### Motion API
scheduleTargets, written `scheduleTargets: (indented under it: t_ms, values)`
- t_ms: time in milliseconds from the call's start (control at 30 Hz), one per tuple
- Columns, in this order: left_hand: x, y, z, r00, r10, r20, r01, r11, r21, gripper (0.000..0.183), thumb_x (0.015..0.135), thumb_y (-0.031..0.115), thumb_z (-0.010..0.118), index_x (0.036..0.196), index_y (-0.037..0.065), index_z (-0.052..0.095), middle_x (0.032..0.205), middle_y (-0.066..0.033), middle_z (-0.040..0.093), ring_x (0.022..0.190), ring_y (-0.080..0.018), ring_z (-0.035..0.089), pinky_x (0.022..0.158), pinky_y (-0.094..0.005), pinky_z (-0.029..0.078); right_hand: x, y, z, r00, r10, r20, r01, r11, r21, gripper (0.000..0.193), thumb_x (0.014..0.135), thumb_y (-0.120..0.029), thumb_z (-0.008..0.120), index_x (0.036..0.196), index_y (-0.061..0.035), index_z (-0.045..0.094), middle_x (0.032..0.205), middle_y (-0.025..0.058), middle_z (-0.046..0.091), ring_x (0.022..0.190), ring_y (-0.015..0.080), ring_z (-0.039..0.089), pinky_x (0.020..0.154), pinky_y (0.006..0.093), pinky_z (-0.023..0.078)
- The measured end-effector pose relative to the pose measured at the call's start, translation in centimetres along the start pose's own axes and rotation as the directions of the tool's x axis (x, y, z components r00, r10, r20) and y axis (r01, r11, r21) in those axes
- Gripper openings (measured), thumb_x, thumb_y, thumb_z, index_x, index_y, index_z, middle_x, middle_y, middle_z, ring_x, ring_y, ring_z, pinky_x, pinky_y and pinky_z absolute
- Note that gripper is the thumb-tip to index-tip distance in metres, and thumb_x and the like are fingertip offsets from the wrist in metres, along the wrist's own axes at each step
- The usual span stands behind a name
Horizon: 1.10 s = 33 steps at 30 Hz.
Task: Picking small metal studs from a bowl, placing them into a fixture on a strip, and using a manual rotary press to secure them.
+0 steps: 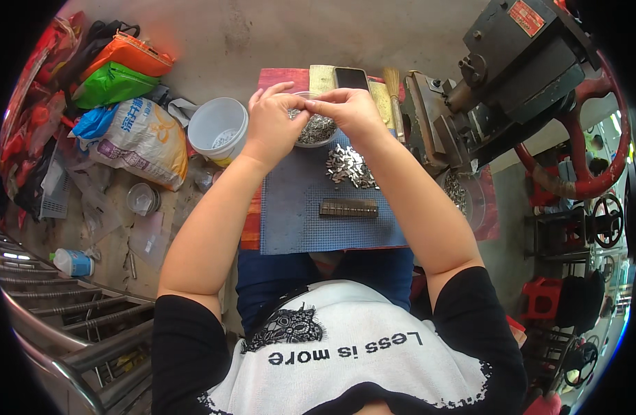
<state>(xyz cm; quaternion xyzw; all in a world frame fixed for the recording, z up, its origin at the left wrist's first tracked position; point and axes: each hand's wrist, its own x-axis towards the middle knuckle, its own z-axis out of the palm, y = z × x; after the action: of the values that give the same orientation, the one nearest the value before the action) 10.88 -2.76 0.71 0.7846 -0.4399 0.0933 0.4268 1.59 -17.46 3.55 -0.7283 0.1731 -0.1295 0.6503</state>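
Observation:
Over a round clear tub [315, 144] of small metal parts [316, 129], both my hands meet at the fingertips. My left hand [275, 123] pinches with thumb and forefinger, its other fingers partly curled. The thumb and fingers of my right hand [350, 113] press together against the left fingertips. Whatever lies between them is too small to make out. Nearer to me, a loose pile of short silvery metal pieces [351, 167] lies on the blue-grey ribbed mat [290, 200]. A dark metal block with a row of slots [348, 208] rests on the mat closer to my lap.
A phone [350, 78] and a brush [393, 86] lie at the table's far side. On the right stands a heavy machine press [511, 83] with a red handwheel [574, 180]. To the left are a white bucket [218, 124], stuffed sacks [142, 142] and a metal rack [62, 339].

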Motion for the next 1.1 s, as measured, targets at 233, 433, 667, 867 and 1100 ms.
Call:
scheduleTargets:
  t_ms: [233, 433, 667, 867, 1100]
  values:
    - [0.0, 0.6, -0.2, 0.998, -0.039, -0.045, 0.038, 0.999, -0.031, 0.015, 0.08, 0.021, 0.076, 0.089, 0.01, 0.079, 0.107, -0.0169, 0.074, 0.12, -0.029, 0.062, 0.11, -0.049, 0.037, 0.7, 0.6, 0.0, 0.998, -0.028, -0.058, 0.031, 0.998, 0.057, 0.025, 0.086, -0.015, 0.08, 0.101, 0.0041, 0.074, 0.094, 0.0088, 0.074, 0.087, 0.0129, 0.066, 0.08, 0.0274, 0.051]
    - [-0.4, 0.2, 0.3, 0.994, 0.062, -0.09, -0.051, 0.991, 0.125, 0.018, 0.079, 0.028, 0.079, 0.084, 0.011, 0.078, 0.098, -0.01, 0.074, 0.115, -0.0226, 0.063, 0.111, -0.0495, 0.032, 0.5, 0.5, 0.1, 0.999, -0.044, -0.028, 0.041, 0.994, -0.102, 0.024, 0.089, -0.019, 0.078, 0.099, 0.0027, 0.074, 0.09, 0.0056, 0.073, 0.083, 0.0105, 0.064, 0.076, 0.0265, 0.05]
    - [-0.3, 0.8, -0.8, 0.991, 0.068, -0.114, -0.049, 0.985, 0.168, 0.021, 0.074, 0.031, 0.083, 0.08, 0.012, 0.077, 0.094, -0.0067, 0.074, 0.112, -0.0207, 0.064, 0.11, -0.0476, 0.031, 0.5, -0.1, -0.5, 0.997, -0.036, 0.063, 0.049, 0.974, -0.221, 0.025, 0.09, -0.021, 0.075, 0.097, 0.0036, 0.074, 0.086, 0.006, 0.072, 0.079, 0.0102, 0.062, 0.072, 0.0286, 0.049]
    - [-1.0, 1.1, -0.6, 0.979, 0.137, -0.152, -0.111, 0.98, 0.165, 0.023, 0.072, 0.032, 0.084, 0.078, 0.011, 0.076, 0.093, -0.0043, 0.074, 0.112, -0.0197, 0.063, 0.111, -0.0469, 0.03, -0.5, -0.3, -0.8, 0.996, -0.004, 0.094, 0.025, 0.973, -0.227, 0.022, 0.091, -0.022, 0.075, 0.094, 0.0002, 0.073, 0.083, 0.0006, 0.07, 0.076, 0.007, 0.059, 0.068, 0.0247, 0.047]
    - [-8.1, 5.0, -2.6, 0.996, -0.086, -0.018, 0.081, 0.98, -0.184, 0.017, 0.082, 0.018, 0.078, 0.084, 0.002, 0.072, 0.088, -0.0115, 0.071, 0.085, -0.03, 0.066, 0.076, -0.0389, 0.051, -8.2, 2.0, -2.5, 0.964, 0.117, 0.239, -0.006, 0.908, -0.419, 0.026, 0.084, -0.024, 0.079, 0.092, 0.0008, 0.076, 0.077, 0.0091, 0.073, 0.07, 0.0129, 0.065, 0.066, 0.0314, 0.052]
